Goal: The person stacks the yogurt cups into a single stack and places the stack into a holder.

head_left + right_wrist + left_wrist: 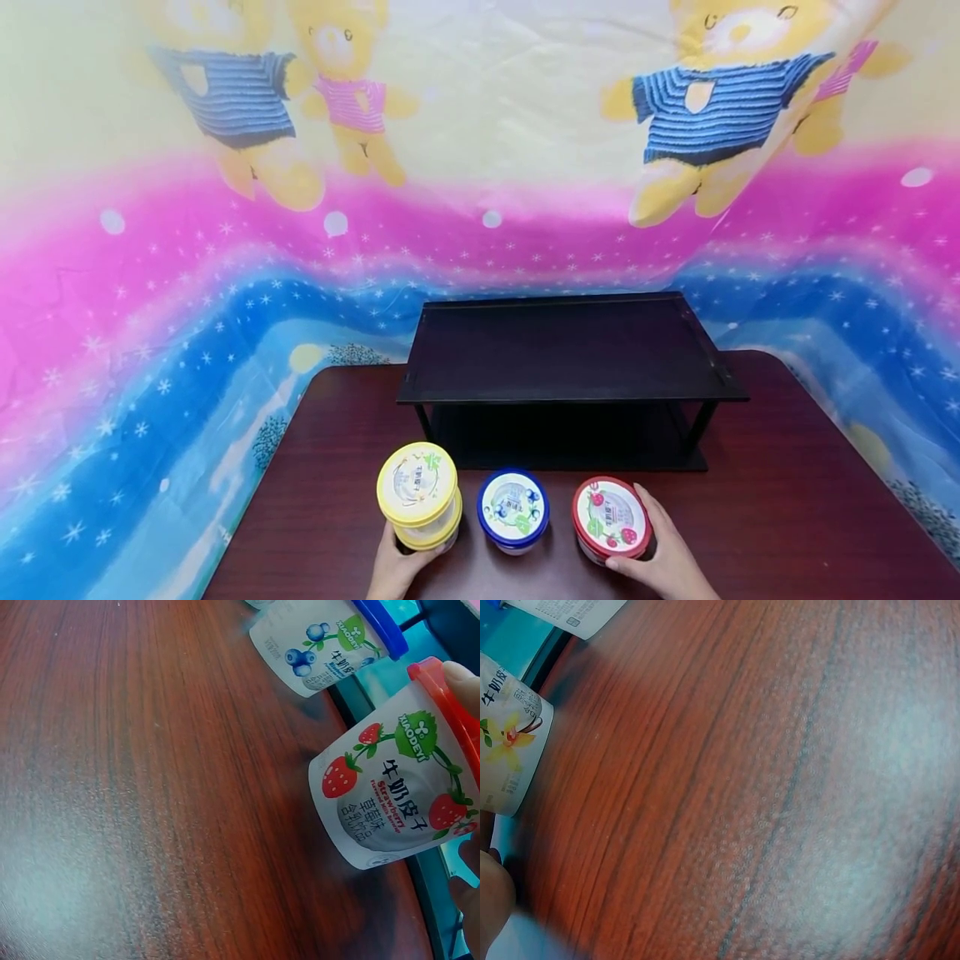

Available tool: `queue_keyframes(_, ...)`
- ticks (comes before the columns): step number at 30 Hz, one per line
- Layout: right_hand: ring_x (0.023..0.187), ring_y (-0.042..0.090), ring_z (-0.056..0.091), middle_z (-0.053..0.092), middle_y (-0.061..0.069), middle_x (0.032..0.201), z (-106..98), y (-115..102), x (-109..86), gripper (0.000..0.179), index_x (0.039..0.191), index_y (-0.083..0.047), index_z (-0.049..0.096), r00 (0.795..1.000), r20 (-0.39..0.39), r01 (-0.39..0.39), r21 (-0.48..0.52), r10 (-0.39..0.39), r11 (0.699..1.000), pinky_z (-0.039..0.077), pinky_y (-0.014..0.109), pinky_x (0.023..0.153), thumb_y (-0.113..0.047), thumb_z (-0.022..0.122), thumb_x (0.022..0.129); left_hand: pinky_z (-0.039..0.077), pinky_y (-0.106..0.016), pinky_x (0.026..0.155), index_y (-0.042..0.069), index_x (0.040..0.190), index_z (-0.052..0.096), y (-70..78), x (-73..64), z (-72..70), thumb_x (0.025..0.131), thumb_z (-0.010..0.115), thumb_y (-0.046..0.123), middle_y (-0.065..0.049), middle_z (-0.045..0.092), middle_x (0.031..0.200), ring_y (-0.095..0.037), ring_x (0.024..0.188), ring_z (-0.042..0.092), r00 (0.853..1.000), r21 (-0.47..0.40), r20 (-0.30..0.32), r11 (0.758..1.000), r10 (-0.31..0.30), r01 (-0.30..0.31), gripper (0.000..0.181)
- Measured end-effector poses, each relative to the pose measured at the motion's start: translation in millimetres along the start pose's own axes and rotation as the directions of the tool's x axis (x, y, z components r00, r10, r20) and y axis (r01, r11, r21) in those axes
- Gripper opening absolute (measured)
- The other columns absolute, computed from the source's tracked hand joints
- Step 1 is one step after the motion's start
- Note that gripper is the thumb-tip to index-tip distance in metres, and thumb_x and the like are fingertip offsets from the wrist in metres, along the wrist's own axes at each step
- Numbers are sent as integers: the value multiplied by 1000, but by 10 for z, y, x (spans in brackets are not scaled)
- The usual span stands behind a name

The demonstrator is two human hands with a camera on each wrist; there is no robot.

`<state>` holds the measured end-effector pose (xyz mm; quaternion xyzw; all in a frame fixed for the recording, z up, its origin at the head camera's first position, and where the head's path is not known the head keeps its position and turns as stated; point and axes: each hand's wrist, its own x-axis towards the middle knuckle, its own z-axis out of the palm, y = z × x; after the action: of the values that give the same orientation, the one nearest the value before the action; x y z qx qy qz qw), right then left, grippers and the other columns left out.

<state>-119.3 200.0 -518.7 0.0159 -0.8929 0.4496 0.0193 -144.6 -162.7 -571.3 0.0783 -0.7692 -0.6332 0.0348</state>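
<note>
Two yellow-lidded cups stand one on the other at the left in the head view, the upper cup (417, 485) over the lower cup (442, 537). My left hand (396, 565) grips the lower one from its near side, thumb along the front. In the left wrist view a vanilla-flower cup (514, 742) shows at the left edge. My right hand (666, 550) holds a red-lidded strawberry cup (612, 518) around its right side, thumb in front; its printed wall (397, 787) faces the right wrist view. Between the hands a blue-lidded blueberry cup (513, 510) stands untouched.
A black two-level rack (562, 350) stands at the back of the dark red wooden table (780, 500), just behind the cups. Behind the table hangs a cloth (495, 225) printed with bears.
</note>
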Motion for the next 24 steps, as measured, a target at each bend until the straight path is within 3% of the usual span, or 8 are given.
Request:
queue_keyframes(3, 112, 34, 32, 32, 24, 127, 15, -14, -10, 99, 131, 1, 23, 1000, -21, -3, 13, 3, 1000, 28, 52, 87, -31, 80, 56, 31, -34, 85, 6, 121, 37, 3, -2, 1, 54, 80, 12, -11, 49, 112, -20, 99, 43, 1000, 13, -6, 1000, -1, 1, 80)
queue_keyframes(7, 110, 26, 34, 37, 17, 126, 38, -21, -22, 98, 130, -3, 27, 998, -53, -29, 61, 32, 998, 30, 29, 88, -30, 81, 54, 31, -37, 85, 5, 122, 37, 12, -8, 1, 54, 81, 14, -12, 48, 113, -22, 100, 43, 1000, 22, -7, 1000, -16, 16, 81)
queue_keyframes(9, 110, 23, 35, 37, 16, 126, 44, -17, -29, 97, 131, -4, 27, 997, -61, -46, 83, 52, 995, 30, 25, 87, -29, 81, 54, 30, -38, 86, 5, 122, 37, 11, -7, 0, 54, 81, 14, -13, 48, 113, -22, 100, 43, 1000, 26, -7, 999, -18, 18, 81)
queue_keyframes(11, 110, 24, 34, 36, 16, 127, 40, -18, -33, 97, 131, -5, 26, 995, -60, -76, 101, 82, 992, 29, 29, 88, -28, 81, 55, 30, -37, 86, 5, 122, 37, 4, -10, 4, 55, 81, 15, -12, 49, 113, -21, 100, 43, 1000, 30, -5, 999, -15, 15, 81)
queue_keyframes(14, 113, 28, 32, 33, 19, 129, 16, -30, -37, 97, 132, -5, 23, 988, -38, -147, 105, 152, 983, 28, 45, 89, -31, 79, 57, 30, -30, 86, 7, 121, 38, -9, -16, 11, 55, 80, 14, -10, 50, 112, -18, 99, 44, 1000, 26, -7, 1000, -2, 2, 79)
queue_keyframes(18, 114, 31, 29, 29, 20, 131, -19, -72, -40, 99, 133, -6, 19, 974, -6, -225, 107, 227, 968, 26, 50, 90, -35, 78, 58, 30, -25, 85, 7, 121, 38, -14, -22, 17, 56, 80, 13, -9, 50, 112, -16, 99, 44, 1000, 19, -3, 1000, 8, -8, 78)
queue_keyframes(24, 113, 29, 31, 33, 19, 129, -40, -185, -45, 96, 132, -8, 23, 986, -62, -149, 129, 158, 980, 25, 49, 89, -31, 79, 58, 29, -40, 87, 5, 122, 36, 4, -4, -3, 55, 81, 15, -13, 49, 112, -23, 100, 43, 1000, 22, 2, 1000, -3, 2, 81)
